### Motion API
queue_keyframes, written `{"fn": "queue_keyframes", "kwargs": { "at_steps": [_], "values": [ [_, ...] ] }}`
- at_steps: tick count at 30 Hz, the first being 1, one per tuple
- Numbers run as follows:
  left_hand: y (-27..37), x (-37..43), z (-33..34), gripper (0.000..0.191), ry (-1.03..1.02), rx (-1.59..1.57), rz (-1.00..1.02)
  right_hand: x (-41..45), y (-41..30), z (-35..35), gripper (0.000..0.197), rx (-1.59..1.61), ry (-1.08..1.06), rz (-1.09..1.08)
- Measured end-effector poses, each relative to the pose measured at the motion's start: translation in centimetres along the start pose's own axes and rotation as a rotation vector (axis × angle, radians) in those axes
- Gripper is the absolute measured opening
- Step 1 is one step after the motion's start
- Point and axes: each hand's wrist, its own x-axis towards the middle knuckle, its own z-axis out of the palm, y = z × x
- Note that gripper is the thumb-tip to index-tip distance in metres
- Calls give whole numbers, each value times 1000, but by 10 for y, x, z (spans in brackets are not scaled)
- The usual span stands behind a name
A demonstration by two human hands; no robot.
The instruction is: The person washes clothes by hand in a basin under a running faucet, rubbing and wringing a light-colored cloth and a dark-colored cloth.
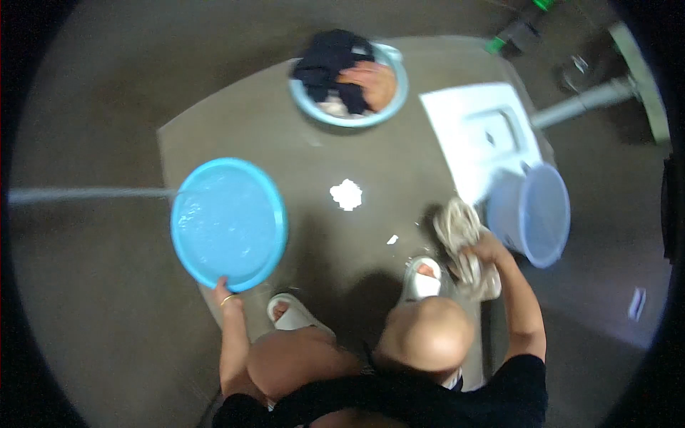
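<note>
My left hand [227, 294] grips the near rim of a round light-blue plastic basin [282, 230] that holds rippling water. A stream of water [91, 195] runs into it from the left. On the right my right hand [484, 249] is closed on a bunched beige cloth [460, 227], somewhat blurred. Farther off, a pale blue basin [350, 122] holds dark clothing [332, 61], some whitish fabric and an orange-brown item [374, 83] that I cannot make out.
A white squat toilet [481, 134] is set in the floor at the right, with a translucent bucket [546, 214] beside it. A pipe [583, 104] runs beyond it. The tiled floor [321, 160] looks wet, and a white patch of glare lies at its middle.
</note>
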Motion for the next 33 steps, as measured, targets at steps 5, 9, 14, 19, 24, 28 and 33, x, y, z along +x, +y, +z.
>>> {"fn": "queue_keyframes", "kwargs": {
  "at_steps": [5,9,14,19,24,28,33],
  "values": [
    [75,-42,23,42,213,-51,114,12,-111,9,84,-458,352,-273],
    [129,-78,25,29,13,-61,106,41,-235,19,58,317,-229,-529],
    [170,-115,37,19,-90,-24,237,15,-390,72,82,686,-811,-391],
    [187,-127,43,15,-142,82,369,14,-447,127,55,716,-1024,-307],
    [181,-163,45,12,-314,267,460,70,-411,242,22,581,-691,-1374],
    [184,-199,60,19,-544,377,489,39,-440,277,17,334,-1061,-731],
    [187,-197,46,20,-540,359,537,5,-464,244,18,397,-1079,-246]
  ]
}}
